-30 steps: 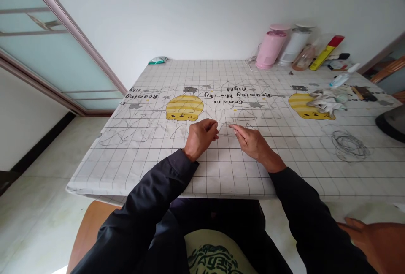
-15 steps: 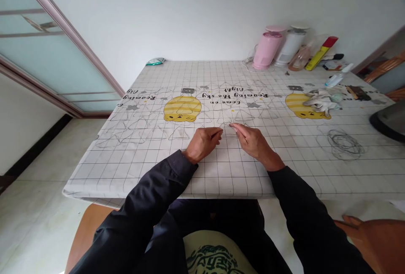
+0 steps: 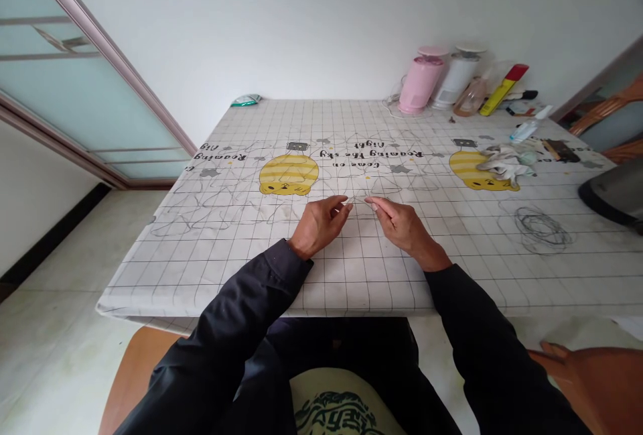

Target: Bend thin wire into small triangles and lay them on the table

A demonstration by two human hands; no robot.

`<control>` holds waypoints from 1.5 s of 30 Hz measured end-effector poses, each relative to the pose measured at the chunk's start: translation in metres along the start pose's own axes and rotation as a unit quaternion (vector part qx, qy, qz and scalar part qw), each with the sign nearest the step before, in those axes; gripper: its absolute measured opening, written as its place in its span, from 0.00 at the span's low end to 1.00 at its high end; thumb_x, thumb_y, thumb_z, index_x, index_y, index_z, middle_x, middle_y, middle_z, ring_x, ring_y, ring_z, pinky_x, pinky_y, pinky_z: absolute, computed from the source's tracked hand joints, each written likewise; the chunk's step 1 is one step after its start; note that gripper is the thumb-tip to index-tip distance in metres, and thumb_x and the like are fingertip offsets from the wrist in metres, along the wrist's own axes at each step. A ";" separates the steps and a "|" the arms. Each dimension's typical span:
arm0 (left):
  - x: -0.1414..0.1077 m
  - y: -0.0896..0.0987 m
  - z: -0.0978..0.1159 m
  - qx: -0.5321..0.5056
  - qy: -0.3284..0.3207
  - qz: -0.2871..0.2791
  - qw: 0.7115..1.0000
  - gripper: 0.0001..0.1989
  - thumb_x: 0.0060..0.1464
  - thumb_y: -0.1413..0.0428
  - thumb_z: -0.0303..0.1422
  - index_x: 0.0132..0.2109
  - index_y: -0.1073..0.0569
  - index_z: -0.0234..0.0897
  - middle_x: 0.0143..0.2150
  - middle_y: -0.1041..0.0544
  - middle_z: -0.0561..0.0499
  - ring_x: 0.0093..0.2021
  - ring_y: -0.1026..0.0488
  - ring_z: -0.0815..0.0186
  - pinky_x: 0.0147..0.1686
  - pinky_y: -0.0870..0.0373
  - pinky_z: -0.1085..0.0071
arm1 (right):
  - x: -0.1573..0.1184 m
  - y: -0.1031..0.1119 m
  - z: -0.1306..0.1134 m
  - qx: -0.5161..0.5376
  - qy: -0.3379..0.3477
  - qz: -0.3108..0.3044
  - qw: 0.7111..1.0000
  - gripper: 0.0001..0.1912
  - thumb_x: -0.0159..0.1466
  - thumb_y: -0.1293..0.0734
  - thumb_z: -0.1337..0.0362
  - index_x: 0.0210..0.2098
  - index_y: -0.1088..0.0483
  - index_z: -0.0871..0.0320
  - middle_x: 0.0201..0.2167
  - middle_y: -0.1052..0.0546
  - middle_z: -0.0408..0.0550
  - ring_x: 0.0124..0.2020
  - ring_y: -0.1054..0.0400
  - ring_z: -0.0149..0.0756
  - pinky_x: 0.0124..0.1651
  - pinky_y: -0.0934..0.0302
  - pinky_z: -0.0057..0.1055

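Thin grey wire (image 3: 386, 185) lies in loose bends across the checked tablecloth (image 3: 241, 274), reaching from the left side to beyond my hands. My left hand (image 3: 319, 226) is over the near middle of the cloth, its index finger and thumb slightly apart, with nothing visible held. Facing it, my right hand (image 3: 402, 226) pinches the faint wire between thumb and forefinger. A narrow gap separates the two hands. Farther right sits a loose coil of wire (image 3: 542, 229).
Along the wall stand a pink cylinder (image 3: 420, 83), a white cylinder (image 3: 455, 83), a bottle (image 3: 469, 98) and a yellow and red box (image 3: 502, 92). Crumpled gloves (image 3: 510, 161) and a dark kettle (image 3: 615, 194) are on the right. A green packet (image 3: 246, 100) lies at the back left.
The index finger and thumb of my left hand have parted. My right hand stays almost where it was, and the view has shifted slightly.
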State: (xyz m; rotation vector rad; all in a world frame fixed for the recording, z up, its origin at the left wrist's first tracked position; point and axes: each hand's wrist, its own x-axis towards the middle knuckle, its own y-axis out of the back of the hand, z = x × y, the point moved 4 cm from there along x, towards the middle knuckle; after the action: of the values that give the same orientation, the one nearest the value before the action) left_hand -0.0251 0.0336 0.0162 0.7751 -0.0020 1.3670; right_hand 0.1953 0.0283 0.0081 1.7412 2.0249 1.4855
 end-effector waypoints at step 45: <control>0.001 0.014 -0.002 0.033 0.023 0.033 0.999 0.15 0.70 0.41 0.44 0.51 0.16 0.39 0.39 0.13 0.48 0.36 0.13 0.58 0.37 0.15 0.65 | -0.160 0.274 0.161 -0.435 -0.467 -0.008 0.770 0.11 0.69 0.33 0.61 0.40 0.19 0.60 0.42 0.18 0.66 0.42 0.26 0.54 0.39 0.42 0.41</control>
State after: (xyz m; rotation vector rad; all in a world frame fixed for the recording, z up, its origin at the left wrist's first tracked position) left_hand -0.0378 0.0353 0.0215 0.8055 0.0541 1.4526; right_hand 0.5442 -0.0360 0.0333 1.4905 0.6585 0.9199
